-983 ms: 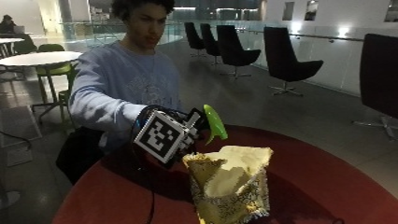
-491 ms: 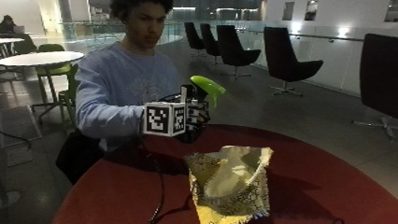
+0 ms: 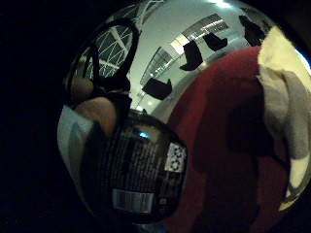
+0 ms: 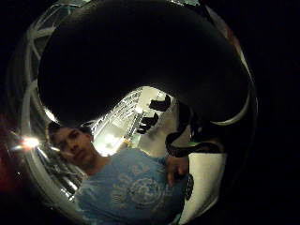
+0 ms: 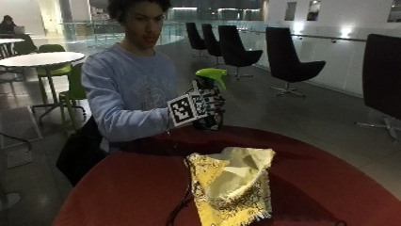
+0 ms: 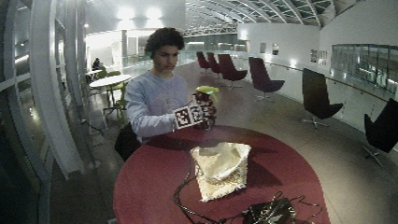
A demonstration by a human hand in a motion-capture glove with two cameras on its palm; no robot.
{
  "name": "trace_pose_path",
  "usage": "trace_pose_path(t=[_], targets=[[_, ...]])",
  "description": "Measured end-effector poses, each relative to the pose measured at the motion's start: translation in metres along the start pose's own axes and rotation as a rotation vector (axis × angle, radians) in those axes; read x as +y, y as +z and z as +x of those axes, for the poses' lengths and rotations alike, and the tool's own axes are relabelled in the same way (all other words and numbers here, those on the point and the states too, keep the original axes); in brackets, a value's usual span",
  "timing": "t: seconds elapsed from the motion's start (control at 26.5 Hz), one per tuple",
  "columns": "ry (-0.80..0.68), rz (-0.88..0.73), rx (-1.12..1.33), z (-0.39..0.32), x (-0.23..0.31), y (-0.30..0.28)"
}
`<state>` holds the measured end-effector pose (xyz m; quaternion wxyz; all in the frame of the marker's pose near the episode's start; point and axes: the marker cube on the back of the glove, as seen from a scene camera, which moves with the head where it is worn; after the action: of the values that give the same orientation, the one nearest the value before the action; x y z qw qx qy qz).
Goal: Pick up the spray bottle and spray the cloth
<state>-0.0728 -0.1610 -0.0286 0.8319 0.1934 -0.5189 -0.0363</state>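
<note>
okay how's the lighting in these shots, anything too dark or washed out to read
Outside view: dim but readable; the gloved right hand holds the spray bottle above the red table, near the cloth. Thumb-side palm view: mostly blocked by a dark shape. Little-finger-side view: bottle label dim, text unreadable.

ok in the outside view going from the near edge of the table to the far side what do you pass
yellow patterned fringed cloth on the round red table → black-gloved right hand holding the dark spray bottle with green trigger head → row of dark lounge chairs
</note>
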Motion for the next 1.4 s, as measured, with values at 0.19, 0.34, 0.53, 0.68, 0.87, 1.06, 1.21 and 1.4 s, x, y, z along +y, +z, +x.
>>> trace_pose_path(t=[0.19, 0.34, 0.53, 0.68, 0.87, 1.06, 1.21, 1.4], targets=[[-0.036, -0.020, 0.018, 0.014, -0.004, 0.038], [-0.042, -0.038, 0.042, 0.026, -0.006, 0.057], [-0.045, -0.044, 0.057, 0.037, -0.009, 0.068], [-0.038, -0.038, 0.063, 0.045, -0.010, 0.072], [-0.003, -0.020, 0.050, 0.052, -0.012, 0.072], [0.031, -0.032, 0.061, 0.053, -0.011, 0.067], [-0.009, -0.005, 0.108, 0.041, -0.003, 0.048], [-0.090, 0.002, 0.343, 0.020, 0.027, 0.004]])
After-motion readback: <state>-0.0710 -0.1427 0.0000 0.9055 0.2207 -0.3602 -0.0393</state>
